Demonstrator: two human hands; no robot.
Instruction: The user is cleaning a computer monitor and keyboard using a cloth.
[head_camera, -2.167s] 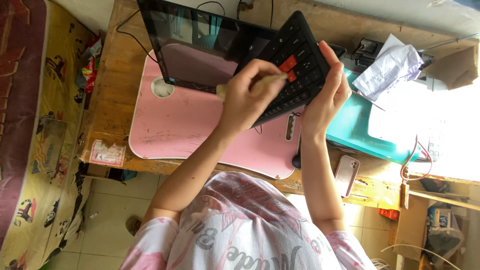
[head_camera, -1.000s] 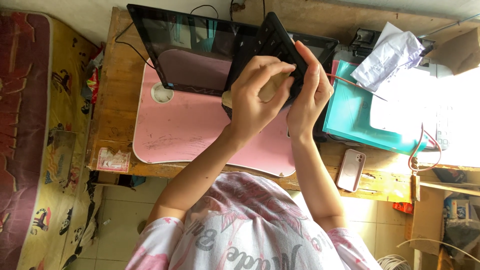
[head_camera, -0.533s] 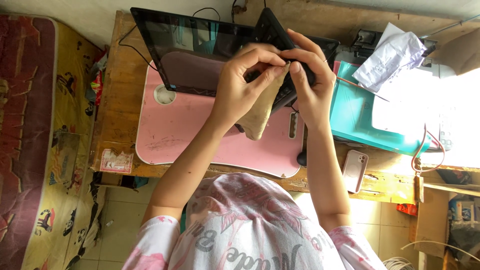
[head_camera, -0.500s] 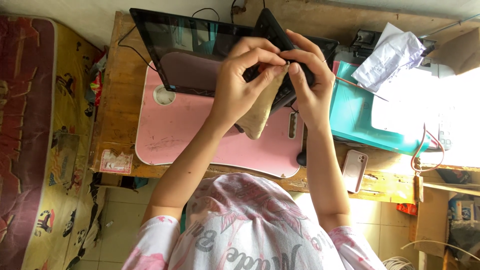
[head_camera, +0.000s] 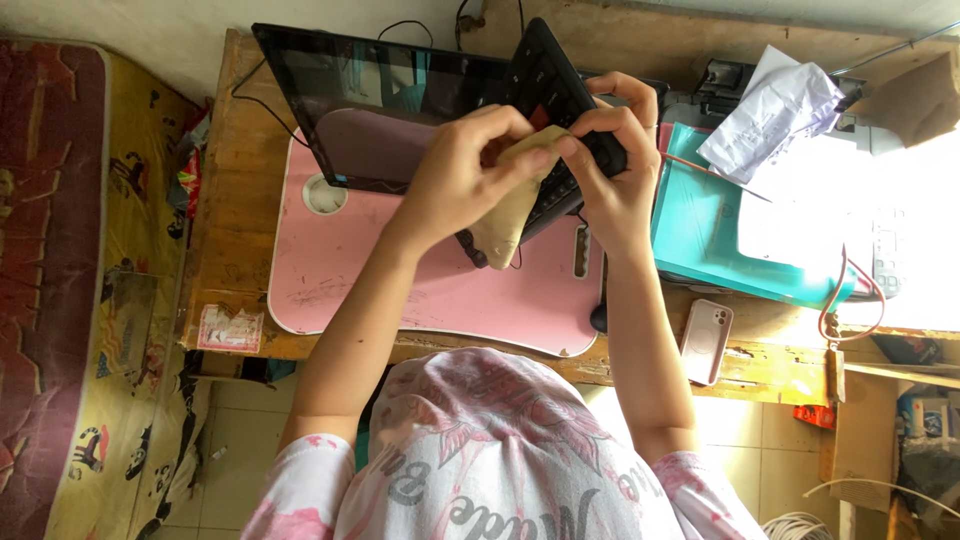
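Note:
My right hand (head_camera: 618, 170) grips a black keyboard (head_camera: 545, 85), which is tipped up on edge above the desk. My left hand (head_camera: 465, 185) pinches a beige cloth (head_camera: 503, 222) against the keyboard's lower side. The cloth hangs down from the fingers. The fingertips of both hands meet at the top of the cloth. The keyboard's far end overlaps the dark screen (head_camera: 380, 110) behind it.
A pink lap tray (head_camera: 400, 295) lies on the wooden table (head_camera: 228, 200) under the screen. To the right are a teal folder (head_camera: 715, 235), crumpled paper (head_camera: 775, 100) and a phone in a pink case (head_camera: 706, 342). A patterned mat (head_camera: 90, 300) lies at left.
The keyboard has been lifted from lying flat to standing on edge. My left hand went from rubbing the keys to pinching the cloth together with my right fingers.

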